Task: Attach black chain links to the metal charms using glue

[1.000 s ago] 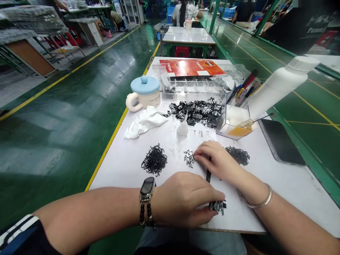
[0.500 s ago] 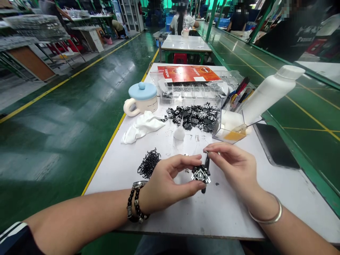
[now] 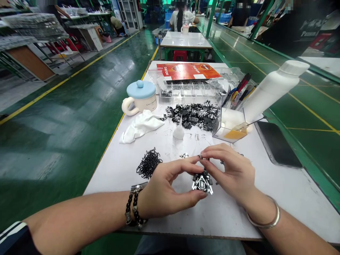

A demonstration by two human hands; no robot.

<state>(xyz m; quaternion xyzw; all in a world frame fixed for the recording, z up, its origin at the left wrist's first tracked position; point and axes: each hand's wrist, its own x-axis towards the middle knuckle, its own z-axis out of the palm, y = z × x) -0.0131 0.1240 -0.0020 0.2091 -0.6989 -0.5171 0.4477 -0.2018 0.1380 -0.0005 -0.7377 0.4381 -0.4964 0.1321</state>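
Note:
My left hand [image 3: 167, 187] and my right hand [image 3: 228, 173] meet above the white table [image 3: 111, 180]. Their fingertips close around a small metal piece [image 3: 200, 156]. Just below, a bunch of black and silver metal clips [image 3: 202, 182] sits between my left fingers and thumb, and my right fingers partly hide it. Left of my left hand lies a heap of black wire hooks [image 3: 148, 163]. A few small silver pieces [image 3: 183, 156] lie near my fingertips. Farther up is a large pile of black and silver metal parts [image 3: 192, 115].
On the table are a plastic dropper bottle [image 3: 179, 131], white cloth [image 3: 140, 126], blue-lidded mug [image 3: 139, 97], clear parts tray [image 3: 191, 88], acrylic holder with pens [image 3: 228, 124], white bottle [image 3: 273, 88] and phone [image 3: 277, 145]. A co-worker [image 3: 183, 17] sits beyond another table.
Both hands have risen from the table and come together, lifting the clip bunch from beside my left hand to between them. My fingertips now meet around the small piece.

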